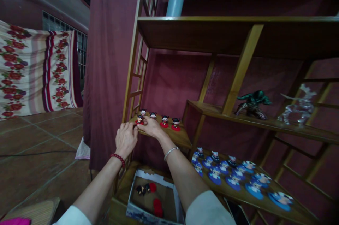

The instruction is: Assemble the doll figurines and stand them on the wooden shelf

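Your front-left figurine (139, 119), dark buns and a red base, is upright at the front-left corner of the small shelf (182, 137). Long axis vertical, head up, base on or just over the board; can't tell which.

Key relation: it sits in the gap between your two hands. Your right hand (152, 126) comes in from the right, index by the figurine's right side, thumb low near the base. Your left hand (126, 138) is at the shelf's left end, fingers bent and held together, tips at the base's left side. Neither hand is clearly nearer. Right thumb and index are set a little apart around its right side; can't tell if they pinch it or only touch.

Next out: four matching figurines stand behind it and to the right, running from the back-left corner toward the right end. Rightmost one (175, 123) is well apart from your fingers; your right hand partly covers the second from left (153, 115).

Below, an open cardboard box (144, 216) holds a figurine lying on its side (143, 189), nearer the box's far-left corner.
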The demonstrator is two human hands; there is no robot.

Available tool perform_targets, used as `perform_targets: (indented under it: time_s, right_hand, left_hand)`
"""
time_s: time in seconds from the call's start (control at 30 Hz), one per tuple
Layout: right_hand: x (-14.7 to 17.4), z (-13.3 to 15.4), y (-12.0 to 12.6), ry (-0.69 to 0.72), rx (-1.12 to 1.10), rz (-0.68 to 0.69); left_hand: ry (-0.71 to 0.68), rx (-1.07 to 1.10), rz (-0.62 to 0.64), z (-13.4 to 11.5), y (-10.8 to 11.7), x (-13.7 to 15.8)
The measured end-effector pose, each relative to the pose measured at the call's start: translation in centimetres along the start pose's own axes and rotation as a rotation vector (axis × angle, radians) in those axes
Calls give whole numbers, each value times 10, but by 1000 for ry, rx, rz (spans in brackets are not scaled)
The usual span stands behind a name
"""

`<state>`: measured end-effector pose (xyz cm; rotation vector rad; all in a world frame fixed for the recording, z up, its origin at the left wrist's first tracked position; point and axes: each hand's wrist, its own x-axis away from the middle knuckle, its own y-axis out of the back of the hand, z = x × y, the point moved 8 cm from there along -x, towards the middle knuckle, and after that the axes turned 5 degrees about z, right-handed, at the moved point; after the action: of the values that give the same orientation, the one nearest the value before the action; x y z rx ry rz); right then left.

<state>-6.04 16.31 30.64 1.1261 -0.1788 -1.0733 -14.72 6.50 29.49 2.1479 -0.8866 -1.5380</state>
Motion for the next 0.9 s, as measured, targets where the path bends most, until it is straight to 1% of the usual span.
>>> perform_targets:
  time_s: [0.1, 0.27, 0.37, 0.6, 0.77, 0.9]
  right_hand:
    - [11, 4, 6, 78, 14, 15]
    - [36, 4, 23, 84, 205, -52]
    - [45, 7, 27, 80, 276, -56]
    - [54, 17, 27, 128, 331, -47]
    - [55, 17, 24, 148, 352, -31]
    - [53, 17, 22, 159, 355, -19]
  left_hand:
    - [-8, -6, 5, -2, 3, 1]
    - [-28, 12, -2, -3, 4, 2]
    - [-33, 28, -6, -3, 3, 2]
    - [-73, 77, -26, -5, 3, 3]
    - [-118, 64, -43, -8, 2, 3]
    - [-127, 56, -53, -8, 3, 4]
